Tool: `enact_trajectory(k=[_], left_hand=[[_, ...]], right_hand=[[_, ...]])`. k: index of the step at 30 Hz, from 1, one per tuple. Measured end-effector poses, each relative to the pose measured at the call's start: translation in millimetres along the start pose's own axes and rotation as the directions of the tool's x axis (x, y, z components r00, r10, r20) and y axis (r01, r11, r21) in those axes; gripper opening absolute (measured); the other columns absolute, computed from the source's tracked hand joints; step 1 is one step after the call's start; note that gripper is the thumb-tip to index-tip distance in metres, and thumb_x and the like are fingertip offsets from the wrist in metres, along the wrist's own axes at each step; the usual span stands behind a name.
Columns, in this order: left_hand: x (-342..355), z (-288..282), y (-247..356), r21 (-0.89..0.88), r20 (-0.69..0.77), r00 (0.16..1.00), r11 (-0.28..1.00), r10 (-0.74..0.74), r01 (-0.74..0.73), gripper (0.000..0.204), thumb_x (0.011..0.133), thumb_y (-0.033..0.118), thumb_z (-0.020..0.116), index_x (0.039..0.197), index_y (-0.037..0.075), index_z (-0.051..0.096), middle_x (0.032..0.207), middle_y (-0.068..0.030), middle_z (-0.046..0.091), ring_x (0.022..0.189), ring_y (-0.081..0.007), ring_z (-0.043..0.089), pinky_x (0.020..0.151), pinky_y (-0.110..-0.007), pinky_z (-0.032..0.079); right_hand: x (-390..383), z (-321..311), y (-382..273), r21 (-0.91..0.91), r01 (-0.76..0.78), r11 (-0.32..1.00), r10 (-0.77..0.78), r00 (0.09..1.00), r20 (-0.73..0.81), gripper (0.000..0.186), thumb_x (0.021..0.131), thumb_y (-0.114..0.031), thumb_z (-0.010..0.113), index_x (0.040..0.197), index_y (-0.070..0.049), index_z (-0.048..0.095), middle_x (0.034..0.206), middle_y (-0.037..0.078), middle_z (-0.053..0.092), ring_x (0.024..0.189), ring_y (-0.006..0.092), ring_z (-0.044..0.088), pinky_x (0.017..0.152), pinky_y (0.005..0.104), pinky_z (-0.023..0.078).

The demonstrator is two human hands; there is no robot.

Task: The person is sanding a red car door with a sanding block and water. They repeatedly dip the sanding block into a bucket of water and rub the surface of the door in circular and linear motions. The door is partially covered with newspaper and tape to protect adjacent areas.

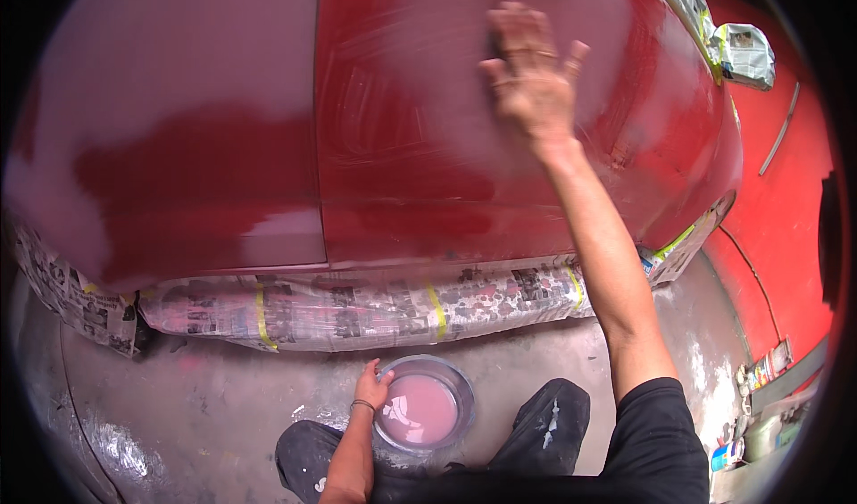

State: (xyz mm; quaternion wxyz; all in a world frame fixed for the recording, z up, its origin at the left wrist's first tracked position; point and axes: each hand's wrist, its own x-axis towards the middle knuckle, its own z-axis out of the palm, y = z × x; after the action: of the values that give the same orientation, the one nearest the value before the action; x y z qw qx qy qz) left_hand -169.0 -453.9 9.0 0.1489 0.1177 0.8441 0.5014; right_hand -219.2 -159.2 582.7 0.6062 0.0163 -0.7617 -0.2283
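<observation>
Head view: the red panel (pixel 402 165) lies under the right hand (pixel 536 89), grip spread; basin (pixel 468 399) at left hand (pixel 370 389), grip unclear.

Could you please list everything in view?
Car body: one, red with dull pinkish patches, top
Newspaper covering: uncounted, printed grey-white, car's lower edge
Tape strips: several, yellow, across newspaper covering
Wrapped mirror: one, whitish, upper right
Red surface: one, red, far right
Thin strip: one, grey, upon red surface
Floor: one, grey, below car
Basin: one, grey, between the legs
Liquid: one pool, pink, in basin
Containers: several, mixed colours, lower right
Trouser legs: two, dark, bottom centre
Sleeve: one, black, right arm
Wristband: one, dark, left wrist
Left hand: one, bare, at basin's rim
Right hand: one, bare, against car body
</observation>
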Motion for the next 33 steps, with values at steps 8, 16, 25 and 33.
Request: enact_trajectory(k=[8, 16, 25, 33], left_hand=[[3.5, 14.4, 8.3, 0.01, 0.027, 0.999, 0.999, 0.04, -0.041, 0.064, 0.093, 0.037, 0.074, 0.145, 0.005, 0.054, 0.127, -0.025, 0.069, 0.119, -0.04, 0.066, 0.102, -0.045, 0.051], [-1.9, -9.4, 3.4, 0.13, 0.013, 1.0, 0.991, -0.006, 0.004, 0.058, 0.097, 0.038, 0.068, 0.142, 0.004, 0.056, 0.129, -0.0275, 0.067, 0.122, -0.0432, 0.064, 0.105, -0.048, 0.05], [1.8, 2.2, 16.1, 0.169, 0.039, 0.999, 0.986, -0.013, 0.007, 0.059, 0.096, 0.038, 0.069, 0.143, 0.004, 0.056, 0.129, -0.0275, 0.068, 0.121, -0.0434, 0.065, 0.105, -0.048, 0.05], [-2.2, -3.0, 18.0, 0.2, 0.019, 0.998, 0.978, -0.058, 0.053, 0.062, 0.096, 0.038, 0.068, 0.146, 0.005, 0.054, 0.127, -0.0264, 0.069, 0.121, -0.0426, 0.065, 0.105, -0.047, 0.05]], right_hand=[[63.7, 6.7, -70.5, 0.139, -0.337, 0.931, 0.353, 0.929, -0.11, 0.073, 0.109, -0.057, 0.028, 0.167, -0.012, 0.019, 0.175, 0.007, 0.01, 0.161, 0.0337, 0.007, 0.12, 0.0753, 0.0], [29.0, -10.2, 26.9, 0.04, -0.021, 0.999, 0.02, 1.0, 0.005, 0.066, 0.109, -0.058, 0.029, 0.167, -0.029, 0.019, 0.174, -0.004, 0.02, 0.161, 0.0211, 0.017, 0.121, 0.0744, 0.001], [82.8, -29.8, 159.5, 0.121, -0.227, 0.966, 0.201, 0.96, 0.193, 0.065, 0.11, -0.057, 0.027, 0.167, -0.027, 0.02, 0.175, -0.004, 0.015, 0.162, 0.0243, 0.011, 0.121, 0.0752, -0.001], [29.3, -22.5, 123.2, 0.042, -0.054, 0.998, 0.05, 0.993, 0.106, 0.058, 0.11, -0.038, 0.04, 0.166, -0.03, 0.024, 0.173, -0.006, 0.022, 0.161, 0.023, 0.017, 0.121, 0.0764, 0.007]])
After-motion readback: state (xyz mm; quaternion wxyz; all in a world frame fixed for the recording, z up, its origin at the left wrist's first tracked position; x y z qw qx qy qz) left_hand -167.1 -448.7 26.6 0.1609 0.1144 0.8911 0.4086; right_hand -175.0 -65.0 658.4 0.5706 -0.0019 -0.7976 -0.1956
